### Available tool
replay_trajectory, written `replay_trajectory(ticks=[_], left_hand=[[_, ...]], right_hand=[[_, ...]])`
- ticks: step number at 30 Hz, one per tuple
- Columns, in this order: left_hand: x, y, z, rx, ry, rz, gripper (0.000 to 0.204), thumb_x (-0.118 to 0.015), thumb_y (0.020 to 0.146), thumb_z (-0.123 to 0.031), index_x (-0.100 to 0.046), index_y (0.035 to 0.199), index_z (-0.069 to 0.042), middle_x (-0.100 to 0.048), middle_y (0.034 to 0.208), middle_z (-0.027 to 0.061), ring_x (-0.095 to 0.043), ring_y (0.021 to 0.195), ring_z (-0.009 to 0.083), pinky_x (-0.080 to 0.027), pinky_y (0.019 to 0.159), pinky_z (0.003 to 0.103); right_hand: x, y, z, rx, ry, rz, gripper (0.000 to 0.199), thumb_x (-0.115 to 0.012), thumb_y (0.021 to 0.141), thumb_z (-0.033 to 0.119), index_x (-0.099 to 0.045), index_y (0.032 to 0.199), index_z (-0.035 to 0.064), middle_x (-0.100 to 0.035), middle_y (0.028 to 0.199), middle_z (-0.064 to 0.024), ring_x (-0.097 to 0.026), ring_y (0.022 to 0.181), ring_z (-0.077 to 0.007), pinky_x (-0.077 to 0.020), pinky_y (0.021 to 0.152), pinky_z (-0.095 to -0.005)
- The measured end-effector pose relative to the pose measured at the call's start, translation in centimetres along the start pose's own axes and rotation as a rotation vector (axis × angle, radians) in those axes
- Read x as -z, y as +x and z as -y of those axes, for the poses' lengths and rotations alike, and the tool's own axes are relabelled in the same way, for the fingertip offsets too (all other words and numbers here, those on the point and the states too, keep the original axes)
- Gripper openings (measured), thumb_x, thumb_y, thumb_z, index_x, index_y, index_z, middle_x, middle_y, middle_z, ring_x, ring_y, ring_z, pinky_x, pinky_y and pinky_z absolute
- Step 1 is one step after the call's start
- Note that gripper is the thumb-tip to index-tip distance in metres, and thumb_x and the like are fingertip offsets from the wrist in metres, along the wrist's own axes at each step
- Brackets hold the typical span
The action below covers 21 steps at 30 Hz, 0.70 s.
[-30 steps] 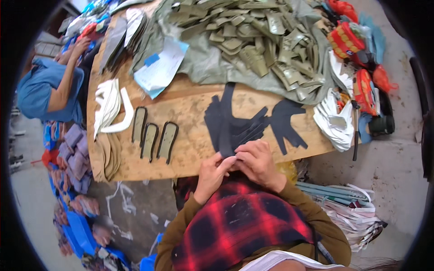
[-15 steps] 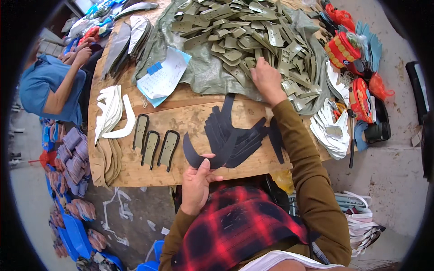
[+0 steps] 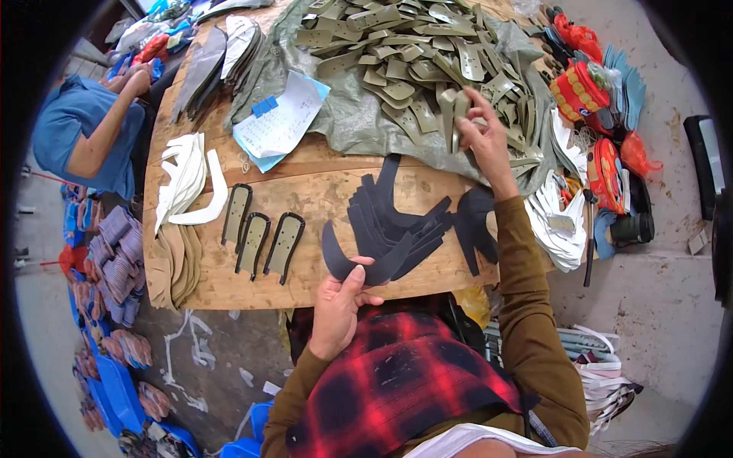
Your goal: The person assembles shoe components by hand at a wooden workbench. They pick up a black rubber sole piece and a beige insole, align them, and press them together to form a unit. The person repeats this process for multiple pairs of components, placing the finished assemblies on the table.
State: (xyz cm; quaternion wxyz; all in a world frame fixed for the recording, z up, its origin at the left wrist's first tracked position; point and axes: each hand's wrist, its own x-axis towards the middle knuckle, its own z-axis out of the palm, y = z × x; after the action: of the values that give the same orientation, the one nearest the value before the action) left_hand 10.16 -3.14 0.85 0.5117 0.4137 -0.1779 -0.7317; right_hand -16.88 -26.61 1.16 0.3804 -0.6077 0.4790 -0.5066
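My left hand (image 3: pixel 336 314) is closed at the table's front edge, pinching a curved black fabric piece (image 3: pixel 334 256) between thumb and fingers. The piece's right end overlaps a fanned stack of black cut pieces (image 3: pixel 374 221). Over the near side of a large heap of olive-green curved plates with small holes (image 3: pixel 427 70), my right hand (image 3: pixel 489 137) closes on an olive-green plate (image 3: pixel 461 114). A second plate (image 3: pixel 447 118) stands right beside it; I cannot tell whether it is gripped too. Left of the black stack lie three olive plates with black edging (image 3: pixel 284 246).
The heap rests on a green plastic sheet (image 3: pixel 347 130). White cut pieces (image 3: pixel 183 179) and tan pieces (image 3: pixel 174 263) lie at left, near a paper sheet (image 3: pixel 286 114). More white pieces (image 3: pixel 557 225) and red bags (image 3: pixel 607 172) are at right. A person in blue (image 3: pixel 92 137) sits at far left.
My right hand has drawn back slightly from the heap and turned, lifting an olive-green plate. My left hand has shifted a little to the right with the black piece.
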Motion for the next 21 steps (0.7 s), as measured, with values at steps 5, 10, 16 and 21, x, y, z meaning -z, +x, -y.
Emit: replay_trajectory(ticks=[5, 10, 16, 21], left_hand=[[-0.1, 0.0, -0.1, 0.009, -0.011, -0.018, 0.024, -0.053, 0.102, -0.019, -0.06, 0.118, -0.003, -0.07, 0.104, 0.01, -0.069, 0.093, 0.0176, -0.056, 0.067, 0.027], [0.1, 0.2, -0.1, -0.014, 0.01, -0.072, 0.024, -0.053, 0.101, -0.02, -0.061, 0.117, -0.003, -0.07, 0.103, 0.0091, -0.069, 0.092, 0.0165, -0.055, 0.068, 0.026], [0.1, 0.1, -0.2, 0.024, 0.042, -0.064, 0.024, -0.053, 0.101, -0.021, -0.062, 0.116, -0.003, -0.07, 0.103, 0.0089, -0.069, 0.092, 0.0165, -0.055, 0.069, 0.027], [-0.1, 0.2, -0.1, 0.026, 0.024, -0.06, 0.024, -0.053, 0.101, -0.021, -0.061, 0.116, -0.003, -0.07, 0.103, 0.0092, -0.069, 0.092, 0.0173, -0.055, 0.07, 0.027]], right_hand=[[-2.9, 0.0, 1.6, 0.346, 0.226, -0.239, 0.037, -0.06, 0.091, 0.004, -0.048, 0.127, 0.0042, -0.048, 0.107, -0.0065, -0.06, 0.084, -0.0117, -0.0526, 0.07, -0.0256], [0.9, -3.5, -4.5, 0.333, -0.779, -0.006, 0.025, -0.056, 0.073, -0.004, -0.052, 0.097, 0.0014, -0.053, 0.109, -0.019, -0.056, 0.104, -0.0361, -0.0463, 0.085, -0.0438], [0.1, -3.7, -1.9, 0.364, -0.922, -0.133, 0.025, -0.06, 0.077, 0.001, -0.057, 0.102, 0.0023, -0.054, 0.106, -0.018, -0.056, 0.099, -0.0361, -0.0468, 0.082, -0.043], [-1.9, -2.9, -1.5, 0.336, -1.02, 0.014, 0.03, -0.069, 0.081, 0.014, -0.058, 0.106, 0.0028, -0.055, 0.099, -0.0132, -0.056, 0.092, -0.0334, -0.0471, 0.079, -0.0422]])
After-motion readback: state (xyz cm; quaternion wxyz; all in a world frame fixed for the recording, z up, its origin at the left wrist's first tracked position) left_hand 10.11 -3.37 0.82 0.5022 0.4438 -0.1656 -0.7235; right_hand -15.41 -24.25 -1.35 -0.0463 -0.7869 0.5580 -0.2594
